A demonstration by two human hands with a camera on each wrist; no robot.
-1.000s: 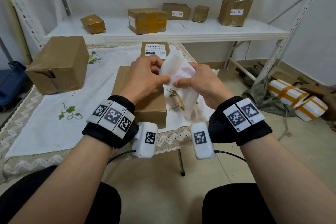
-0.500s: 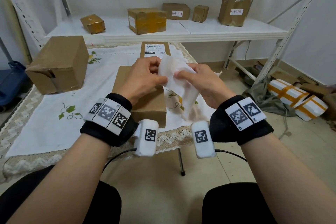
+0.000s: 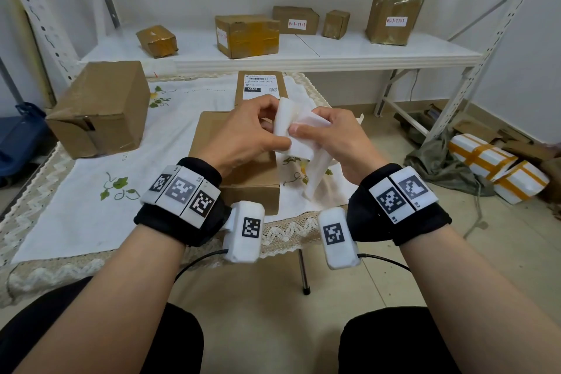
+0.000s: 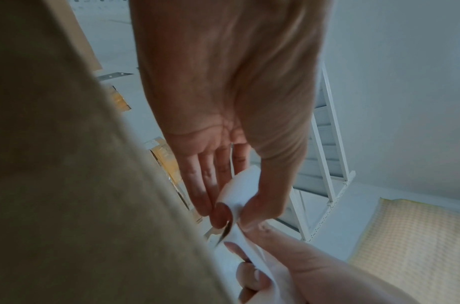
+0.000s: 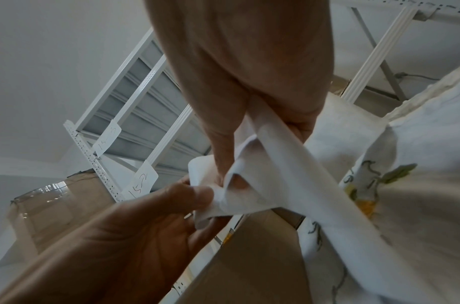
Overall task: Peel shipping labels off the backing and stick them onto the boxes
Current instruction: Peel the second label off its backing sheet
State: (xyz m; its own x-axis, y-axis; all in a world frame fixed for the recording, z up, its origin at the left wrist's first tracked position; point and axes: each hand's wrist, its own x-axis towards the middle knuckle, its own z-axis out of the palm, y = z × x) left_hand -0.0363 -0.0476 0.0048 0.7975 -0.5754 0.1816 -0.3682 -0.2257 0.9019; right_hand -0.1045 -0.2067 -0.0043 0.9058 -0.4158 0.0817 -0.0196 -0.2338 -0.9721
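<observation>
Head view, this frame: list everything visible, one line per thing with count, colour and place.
Label sheet: one, white, curled, pinched between both hands above the table.
Plain box: one, brown, on the tablecloth under the hands.
Labelled box: one, brown with a white printed label, behind the plain box.
Large box: one, brown, left on the table.
Shelf boxes: five, brown, on the white shelf.
Tablecloth: one, white with leaf embroidery, covering the table.
Wrapped parcels: two, white with orange tape, floor at right.
Left hand: pinches the sheet.
Right hand: pinches the sheet.
</observation>
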